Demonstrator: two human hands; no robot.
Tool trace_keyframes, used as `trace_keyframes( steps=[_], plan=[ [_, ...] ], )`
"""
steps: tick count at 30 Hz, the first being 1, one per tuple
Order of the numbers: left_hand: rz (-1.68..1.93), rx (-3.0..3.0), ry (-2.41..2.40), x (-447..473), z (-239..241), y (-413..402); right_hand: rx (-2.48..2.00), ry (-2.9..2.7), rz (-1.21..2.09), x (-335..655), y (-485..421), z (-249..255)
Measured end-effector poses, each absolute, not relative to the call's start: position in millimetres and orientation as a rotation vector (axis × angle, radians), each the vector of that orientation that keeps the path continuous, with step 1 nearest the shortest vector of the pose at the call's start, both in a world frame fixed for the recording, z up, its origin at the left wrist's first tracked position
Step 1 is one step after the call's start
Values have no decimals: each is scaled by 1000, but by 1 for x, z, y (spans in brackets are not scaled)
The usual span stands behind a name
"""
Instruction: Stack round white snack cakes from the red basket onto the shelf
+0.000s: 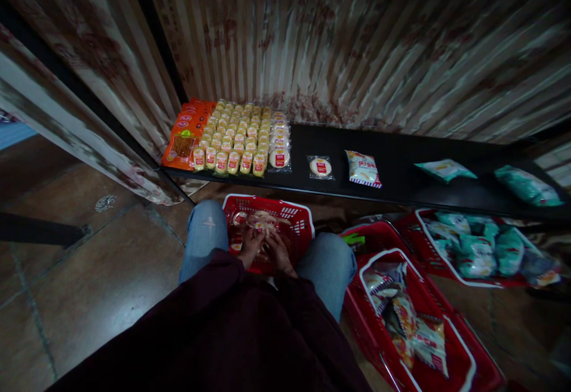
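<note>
Between my knees stands a red shopping basket (pixel 301 240) with a white rim, several round, clear-wrapped snacks (pixel 239 219) lying at its left side. My left hand (pixel 251 247) and my right hand (pixel 277 250) are close together inside it. Both have their fingers bent round a small wrapped snack (pixel 259 225) with a red and white label. Its lower part is hidden by my fingers. Ahead, on the black shelf (pixel 397 184), one round wrapped snack (pixel 320 167) lies apart from a row of like ones (pixel 279 157).
Rows of yellow wrapped cakes (pixel 234 142) and an orange packet (pixel 187 136) fill the shelf's left end. A white bag (pixel 363 169) and green packets (pixel 529 187) lie rightward. Red baskets with white bags (pixel 430 341) and green bags (pixel 477 255) stand at my right.
</note>
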State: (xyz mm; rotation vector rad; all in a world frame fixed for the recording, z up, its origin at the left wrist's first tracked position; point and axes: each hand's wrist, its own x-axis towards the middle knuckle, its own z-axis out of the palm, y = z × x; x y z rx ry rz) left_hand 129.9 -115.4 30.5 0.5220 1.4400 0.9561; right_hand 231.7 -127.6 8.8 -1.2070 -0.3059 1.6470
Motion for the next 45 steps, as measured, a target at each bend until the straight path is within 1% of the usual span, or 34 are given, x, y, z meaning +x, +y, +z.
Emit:
trace_keyframes(
  steps=[8, 14, 20, 25, 34, 39, 45],
  plan=[
    [919, 477, 1348, 130, 44, -115, -1184, -424, 1711, 234, -127, 9],
    [895, 259, 1396, 122, 38, -112, -1216, -460, 1730, 235, -127, 5],
    [920, 11, 1351, 116, 32, -109, -1272, -375, 1659, 237, -128, -4],
    [963, -77, 1254, 112, 31, -109, -1326, -364, 1593, 237, -128, -9],
    [912, -96, 1197, 103, 33, -111, -1354, -461, 1600, 234, -130, -11],
    [843, -39, 1214, 106, 33, -113, -1413, -589, 1632, 235, -134, -2],
    [796, 76, 1214, 110, 29, -116, -1348, -730, 1678, 233, -137, 12]
  ],
)
